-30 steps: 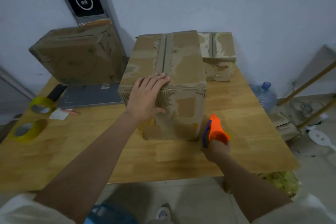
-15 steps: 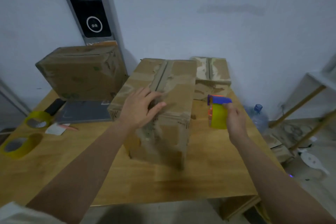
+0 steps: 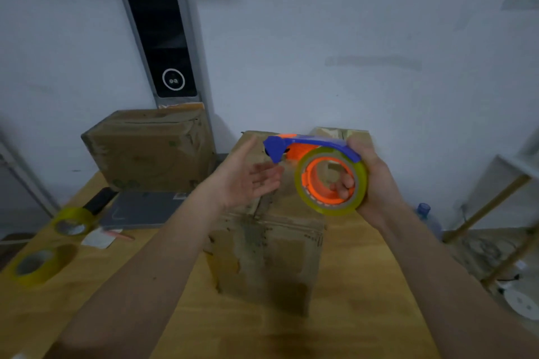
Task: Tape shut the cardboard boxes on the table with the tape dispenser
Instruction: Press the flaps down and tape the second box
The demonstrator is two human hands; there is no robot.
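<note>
The tape dispenser (image 3: 320, 172) sits right of centre in the frame, held in the air above the nearest cardboard box (image 3: 268, 242). Its frame is orange, with a blue arm running along the top to a blue head at the left end, and a yellowish tape roll (image 3: 331, 181) is mounted on it. The right hand (image 3: 376, 181) grips it from the right side, fingers (image 3: 345, 183) curled through the roll's core and thumb on the blue arm.

The left hand (image 3: 248, 178) hovers just left of the blue head, palm up, fingers spread loosely and holding nothing; motion blur hides whether it touches the dispenser.

The nearest box stands upright at centre on the wooden table (image 3: 364, 285), its top flaps meeting along a seam. A second, smaller box (image 3: 344, 134) shows behind the dispenser, mostly hidden. A third, larger box (image 3: 148, 148) stands at the left, against the wall.

In front of the third box lies a flat grey tablet-like slab (image 3: 143, 208). Two spare rolls of yellowish tape (image 3: 73, 221) (image 3: 38, 265) lie at the table's left edge. A blue-capped water bottle (image 3: 424, 213) stands off the table at the right.
</note>
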